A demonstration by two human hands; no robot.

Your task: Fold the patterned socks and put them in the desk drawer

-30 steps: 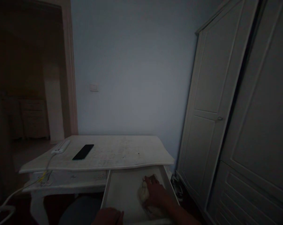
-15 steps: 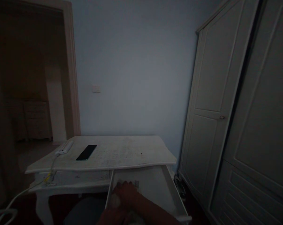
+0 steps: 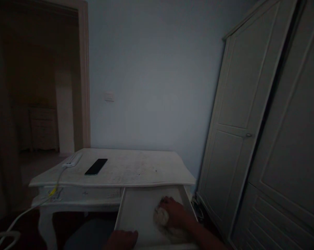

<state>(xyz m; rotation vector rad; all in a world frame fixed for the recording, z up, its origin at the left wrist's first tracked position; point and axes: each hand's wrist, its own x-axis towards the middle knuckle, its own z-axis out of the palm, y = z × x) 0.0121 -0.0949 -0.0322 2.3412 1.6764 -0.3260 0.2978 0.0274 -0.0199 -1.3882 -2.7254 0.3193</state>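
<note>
A white drawer (image 3: pixel 138 208) is pulled out from the right half of a worn white desk (image 3: pixel 136 165). My right hand (image 3: pixel 174 210) is inside it, fingers curled around a crumpled pale cloth (image 3: pixel 161 217) pressed to the drawer bottom towards the right side. At the drawer's front left corner, my left hand (image 3: pixel 122 239) is closed over the edge, its lower part cut off by the frame. Dim light blurs the fingers' detail.
A dark phone (image 3: pixel 96 166) and a white power strip (image 3: pixel 72 160) with a cable lie on the desk's left. A grey seat (image 3: pixel 90 234) is under the desk. A white wardrobe (image 3: pixel 235 132) stands on the right, a doorway on the left.
My right hand has moved with the cloth from the drawer's left side to its right side. My left hand now shows apart from it at the front left corner. The view has shifted slightly.
</note>
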